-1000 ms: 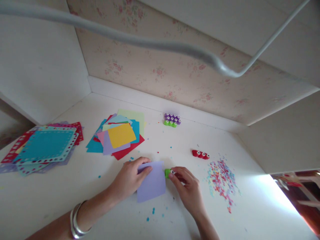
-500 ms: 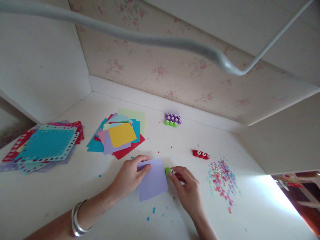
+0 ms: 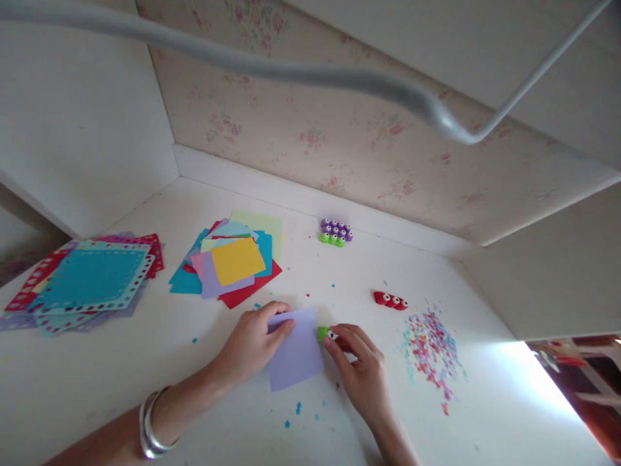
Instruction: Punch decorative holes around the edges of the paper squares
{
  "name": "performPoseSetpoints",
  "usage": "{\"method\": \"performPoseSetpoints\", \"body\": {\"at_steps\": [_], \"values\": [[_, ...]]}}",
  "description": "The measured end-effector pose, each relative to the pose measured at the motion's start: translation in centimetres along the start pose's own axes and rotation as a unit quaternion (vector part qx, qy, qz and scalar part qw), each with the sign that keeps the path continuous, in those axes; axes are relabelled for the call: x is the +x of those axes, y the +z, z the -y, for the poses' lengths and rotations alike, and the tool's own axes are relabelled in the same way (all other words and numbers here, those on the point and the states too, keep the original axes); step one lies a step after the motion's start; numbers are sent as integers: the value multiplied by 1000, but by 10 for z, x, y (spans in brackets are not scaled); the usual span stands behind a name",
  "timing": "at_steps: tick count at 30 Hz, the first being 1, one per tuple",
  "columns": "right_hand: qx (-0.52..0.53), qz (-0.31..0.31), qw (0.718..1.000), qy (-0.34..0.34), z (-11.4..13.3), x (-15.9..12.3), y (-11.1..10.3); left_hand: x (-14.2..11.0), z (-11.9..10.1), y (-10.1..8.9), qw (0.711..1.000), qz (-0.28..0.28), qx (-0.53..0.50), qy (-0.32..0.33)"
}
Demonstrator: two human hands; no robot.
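A lavender paper square [image 3: 297, 349] lies on the white tabletop [image 3: 204, 362] in front of me. My left hand [image 3: 252, 343] rests on its left edge, fingers curled over the top left corner and pressing it down. My right hand [image 3: 359, 369] pinches a small green punch [image 3: 324, 333] against the paper's right edge near the top corner. A silver bangle [image 3: 150, 427] circles my left wrist.
A loose pile of plain coloured paper squares [image 3: 233, 262] lies behind my left hand. A stack of hole-edged sheets [image 3: 87, 278] sits far left. Purple and green punches [image 3: 334, 232] stand near the back wall, red punches [image 3: 389, 299] to the right, beside a scatter of confetti [image 3: 429, 349].
The paper and both hands have shifted very slightly; the green punch now sits closer against the paper's right edge.
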State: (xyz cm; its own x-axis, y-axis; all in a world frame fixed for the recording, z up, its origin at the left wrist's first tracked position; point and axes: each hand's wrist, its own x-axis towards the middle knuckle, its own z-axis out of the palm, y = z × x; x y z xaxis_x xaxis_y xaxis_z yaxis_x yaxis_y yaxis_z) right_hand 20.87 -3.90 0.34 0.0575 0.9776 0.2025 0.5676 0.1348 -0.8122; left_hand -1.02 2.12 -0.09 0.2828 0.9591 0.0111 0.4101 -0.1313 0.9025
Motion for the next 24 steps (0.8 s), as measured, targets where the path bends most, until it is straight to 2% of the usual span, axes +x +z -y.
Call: {"method": "performPoseSetpoints", "body": {"at_steps": [12,18,24], "values": [[1,15,1000,-11,3,0,-1,2,2,-1,1000,4,-16,-6],[-10,35,999,-30,4,-1,-2,0,1,-1,1000,6,23,16],[-32,71,995,-59,-1,1,-2,-2,2,4,996,34,56,62]]}}
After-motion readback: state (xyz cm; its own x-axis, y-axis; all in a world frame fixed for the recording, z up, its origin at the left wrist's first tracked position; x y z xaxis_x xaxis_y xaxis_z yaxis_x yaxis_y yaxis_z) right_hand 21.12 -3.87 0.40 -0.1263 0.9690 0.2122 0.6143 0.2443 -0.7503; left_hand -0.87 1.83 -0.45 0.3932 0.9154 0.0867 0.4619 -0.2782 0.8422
